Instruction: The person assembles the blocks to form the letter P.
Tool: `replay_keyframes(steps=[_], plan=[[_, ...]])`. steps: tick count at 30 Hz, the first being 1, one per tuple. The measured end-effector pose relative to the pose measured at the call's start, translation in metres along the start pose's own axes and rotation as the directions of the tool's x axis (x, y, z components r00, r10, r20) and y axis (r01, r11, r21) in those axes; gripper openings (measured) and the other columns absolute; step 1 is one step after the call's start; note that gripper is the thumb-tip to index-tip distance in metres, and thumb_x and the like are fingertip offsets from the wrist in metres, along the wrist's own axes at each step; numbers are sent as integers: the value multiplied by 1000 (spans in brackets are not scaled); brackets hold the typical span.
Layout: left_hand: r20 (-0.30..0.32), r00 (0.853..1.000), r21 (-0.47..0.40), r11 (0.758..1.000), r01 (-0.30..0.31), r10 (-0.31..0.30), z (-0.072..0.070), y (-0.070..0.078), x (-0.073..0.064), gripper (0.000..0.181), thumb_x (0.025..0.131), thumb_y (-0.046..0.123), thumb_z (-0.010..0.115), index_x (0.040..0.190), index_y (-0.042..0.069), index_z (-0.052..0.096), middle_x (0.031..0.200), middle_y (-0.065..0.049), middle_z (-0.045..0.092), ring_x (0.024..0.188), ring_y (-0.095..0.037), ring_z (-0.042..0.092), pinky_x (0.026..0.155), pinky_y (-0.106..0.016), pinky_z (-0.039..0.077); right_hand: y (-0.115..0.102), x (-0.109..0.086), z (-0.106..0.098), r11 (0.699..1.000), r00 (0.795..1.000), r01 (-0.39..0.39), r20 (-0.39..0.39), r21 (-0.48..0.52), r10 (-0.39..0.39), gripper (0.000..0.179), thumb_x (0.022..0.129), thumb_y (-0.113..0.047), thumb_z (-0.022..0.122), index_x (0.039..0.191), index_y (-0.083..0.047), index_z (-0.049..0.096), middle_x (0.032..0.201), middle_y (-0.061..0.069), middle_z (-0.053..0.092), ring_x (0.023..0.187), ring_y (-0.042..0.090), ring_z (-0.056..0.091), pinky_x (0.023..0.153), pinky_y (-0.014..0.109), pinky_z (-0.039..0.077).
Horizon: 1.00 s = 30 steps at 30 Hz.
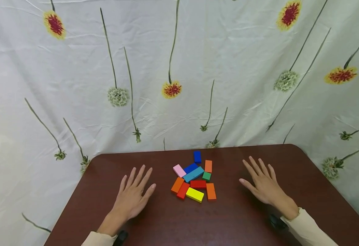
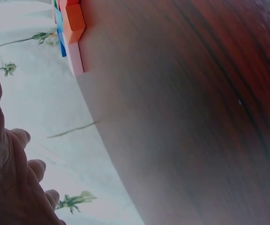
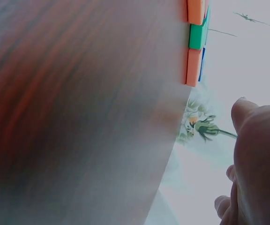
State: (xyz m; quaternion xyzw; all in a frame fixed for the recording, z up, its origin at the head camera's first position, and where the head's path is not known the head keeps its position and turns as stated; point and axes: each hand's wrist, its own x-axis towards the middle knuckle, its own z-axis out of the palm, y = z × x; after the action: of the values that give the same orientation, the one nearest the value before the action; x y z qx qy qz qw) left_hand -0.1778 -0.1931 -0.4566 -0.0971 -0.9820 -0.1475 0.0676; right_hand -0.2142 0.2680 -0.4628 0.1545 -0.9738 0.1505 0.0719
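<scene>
A cluster of coloured blocks lies in the middle of the table, among them a yellow block, a light blue block, a pink block and a green block. The light blue one seems to lean on or overlap its neighbours. My left hand, fingers straight and spread, is left of the cluster and holds nothing. To the right of the blocks, my right hand is likewise spread with nothing in it. Both wrist views show the hands at the edge, apart from the blocks.
The dark brown table has rounded far corners. Behind it hangs a white cloth printed with flowers. A dark blue block stands slightly apart at the far side of the cluster, and an orange block is at its near right.
</scene>
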Motion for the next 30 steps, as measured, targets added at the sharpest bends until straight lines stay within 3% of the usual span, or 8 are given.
replay_keyframes(steps=[7,15,21,30], plan=[[6,1000,0,1000,-29,29,2,12,2,68,102,53,47,160,24,26,168,-8,20,154,-38,12,119,-62,5,-7,16,0,999,999,40,2,-28,-40,73,101,-52,51,159,-14,28,167,16,16,150,48,12,114,68,3],[61,995,29,996,-79,77,4,32,7,75,97,59,52,160,25,29,167,-6,22,154,-37,14,120,-63,8,-17,37,2,996,997,79,10,-35,-78,74,101,-53,51,160,-15,27,167,16,17,150,48,13,115,68,3],[57,992,14,994,-111,110,10,46,11,76,96,59,54,159,24,31,166,-5,26,153,-36,18,121,-62,12,-24,53,8,993,993,116,28,-8,-115,75,101,-52,53,160,-14,27,167,16,19,150,45,14,116,67,4],[118,979,-42,986,-162,166,23,67,16,75,96,62,51,158,22,35,166,-3,27,153,-36,18,121,-62,10,-33,68,17,983,984,172,26,67,-174,73,100,-48,56,158,-13,31,165,18,24,148,47,20,115,69,7]])
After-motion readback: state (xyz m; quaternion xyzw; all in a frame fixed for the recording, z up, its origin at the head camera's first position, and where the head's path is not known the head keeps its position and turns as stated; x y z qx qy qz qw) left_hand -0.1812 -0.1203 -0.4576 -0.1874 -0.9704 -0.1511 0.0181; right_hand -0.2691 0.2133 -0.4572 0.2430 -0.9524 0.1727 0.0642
